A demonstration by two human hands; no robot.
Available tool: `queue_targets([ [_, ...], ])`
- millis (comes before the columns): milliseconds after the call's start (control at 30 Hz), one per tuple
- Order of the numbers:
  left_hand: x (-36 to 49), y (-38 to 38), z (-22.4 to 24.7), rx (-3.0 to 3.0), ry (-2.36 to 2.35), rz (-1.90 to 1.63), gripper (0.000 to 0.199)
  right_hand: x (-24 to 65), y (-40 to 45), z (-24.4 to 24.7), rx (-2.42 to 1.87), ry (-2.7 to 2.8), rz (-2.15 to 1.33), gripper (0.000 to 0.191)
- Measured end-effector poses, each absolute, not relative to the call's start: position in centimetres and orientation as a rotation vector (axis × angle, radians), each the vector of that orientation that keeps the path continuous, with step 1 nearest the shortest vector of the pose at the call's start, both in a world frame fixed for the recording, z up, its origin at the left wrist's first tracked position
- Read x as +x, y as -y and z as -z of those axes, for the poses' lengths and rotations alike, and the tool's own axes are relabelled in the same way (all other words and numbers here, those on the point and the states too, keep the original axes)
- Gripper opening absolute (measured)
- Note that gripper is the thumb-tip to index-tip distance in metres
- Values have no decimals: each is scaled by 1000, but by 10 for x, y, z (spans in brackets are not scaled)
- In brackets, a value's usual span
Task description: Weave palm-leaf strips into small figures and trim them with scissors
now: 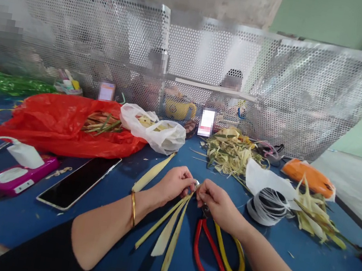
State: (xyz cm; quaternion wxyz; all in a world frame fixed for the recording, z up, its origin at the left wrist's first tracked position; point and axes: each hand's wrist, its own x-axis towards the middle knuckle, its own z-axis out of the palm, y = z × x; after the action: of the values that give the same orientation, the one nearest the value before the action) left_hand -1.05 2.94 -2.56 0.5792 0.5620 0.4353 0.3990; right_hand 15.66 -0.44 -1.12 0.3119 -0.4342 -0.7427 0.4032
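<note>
My left hand (176, 183) pinches the upper ends of several pale dried leaf strips (170, 232), whose loose ends fan out toward me over the blue table. My right hand (213, 200) is closed around the blades of a pair of scissors, meeting my left fingertips. Toward me below that hand hang the scissors' red and yellow handles (212, 255); the fingers cover most of the blades. A small bright metallic bit shows between the two hands, probably the scissors' tip. One broad dried leaf (153, 173) lies just beyond my left wrist.
Left are a red plastic bag (66, 124), a dark-screened phone (79, 183) and a purple power strip (21, 176) with a white charger. A heap of dried leaves (229, 152), a white strap roll (267, 206) and an orange packet (308, 176) lie right. Perforated metal (202, 47) screens off people behind.
</note>
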Motion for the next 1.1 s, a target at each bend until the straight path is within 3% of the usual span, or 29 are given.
queue_targets([
  [167, -12, -30, 27, 1364, -1080, -901, 12, 157, 5, 12, -1142, 2018, -973, 16],
  [333, -15, -32, 28, 1378, -1010, -836, 17, 158, 2, 18, -1212, 1860, -1129, 11],
  [600, -15, -29, 24, 1202, -975, -749, 31, 159, -3, 16, -1126, 1631, -1172, 19],
  [1100, -16, -25, 18, 1295, -875, -642, 19, 153, 1, 18, -1196, 1512, -1214, 25],
])
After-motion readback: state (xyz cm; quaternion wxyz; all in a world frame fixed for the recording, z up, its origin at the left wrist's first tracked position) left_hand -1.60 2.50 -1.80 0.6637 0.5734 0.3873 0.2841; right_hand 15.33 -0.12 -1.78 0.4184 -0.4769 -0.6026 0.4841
